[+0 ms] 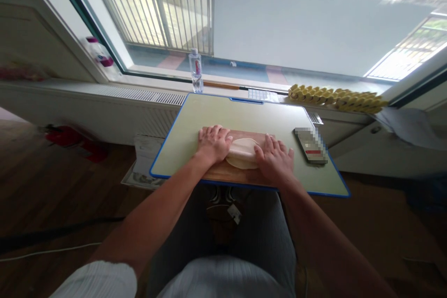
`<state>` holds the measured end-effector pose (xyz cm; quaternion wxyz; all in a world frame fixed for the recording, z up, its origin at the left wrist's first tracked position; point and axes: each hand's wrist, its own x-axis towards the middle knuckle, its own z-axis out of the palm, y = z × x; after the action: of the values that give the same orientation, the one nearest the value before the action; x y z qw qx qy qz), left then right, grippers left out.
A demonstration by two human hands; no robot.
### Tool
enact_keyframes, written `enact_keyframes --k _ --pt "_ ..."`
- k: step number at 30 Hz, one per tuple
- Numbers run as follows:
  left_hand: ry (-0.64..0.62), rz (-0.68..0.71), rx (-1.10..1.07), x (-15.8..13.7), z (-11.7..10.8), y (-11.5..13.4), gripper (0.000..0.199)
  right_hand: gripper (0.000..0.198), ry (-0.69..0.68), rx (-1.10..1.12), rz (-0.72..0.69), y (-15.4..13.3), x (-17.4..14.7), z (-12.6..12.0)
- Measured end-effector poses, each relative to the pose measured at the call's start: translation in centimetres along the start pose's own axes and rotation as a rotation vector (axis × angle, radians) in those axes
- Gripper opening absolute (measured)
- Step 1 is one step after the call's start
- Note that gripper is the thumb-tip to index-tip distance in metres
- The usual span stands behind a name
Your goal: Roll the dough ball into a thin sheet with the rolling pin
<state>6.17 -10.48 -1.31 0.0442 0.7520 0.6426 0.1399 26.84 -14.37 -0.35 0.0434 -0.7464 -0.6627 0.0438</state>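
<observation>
A flat round of pale dough [240, 164] lies on a wooden board [226, 176]. Across the dough runs a light wooden rolling pin [243, 149], its middle showing between my hands. My left hand [214, 143] is over the pin's left end, fingers pointing forward and thumb towards the dough. Over the right end is my right hand [276, 158], its thumb at the dough's edge. Both hands cover the pin's ends, so how far the fingers curl round it is partly hidden.
Beneath the board is a pale folding table [185, 123] with blue edging. A phone [310, 145] lies on its right side. On the windowsill stand a clear bottle [196, 72] and yellow egg trays [331, 98]. A red fire extinguisher [75, 142] is on the floor at left.
</observation>
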Motion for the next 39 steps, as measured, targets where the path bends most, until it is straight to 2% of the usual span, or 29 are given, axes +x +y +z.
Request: enact_keyframes --k 4,7,13,27,39 --pt "0.013 -0.024 0.012 -1.3 -0.3 0.3 0.047 0.07 0.037 -0.028 -0.013 0.1 -1.2 0.4" --pt "0.013 -0.023 0.018 -1.2 -0.2 0.3 0.047 0.069 0.053 -0.026 -0.014 0.1 -1.1 0.6" --pt "-0.01 -0.008 0.015 1.0 0.1 0.0 0.048 0.068 0.073 0.024 -0.023 0.3 1.2 0.6" --pt "-0.012 0.01 0.005 5.9 0.9 -0.5 0.043 0.077 -0.004 0.115 -0.008 0.7 6.8 0.2" --pt "-0.016 -0.046 -0.015 9.3 1.1 -0.3 0.043 0.08 -0.014 0.163 0.062 0.7 11.0 0.4"
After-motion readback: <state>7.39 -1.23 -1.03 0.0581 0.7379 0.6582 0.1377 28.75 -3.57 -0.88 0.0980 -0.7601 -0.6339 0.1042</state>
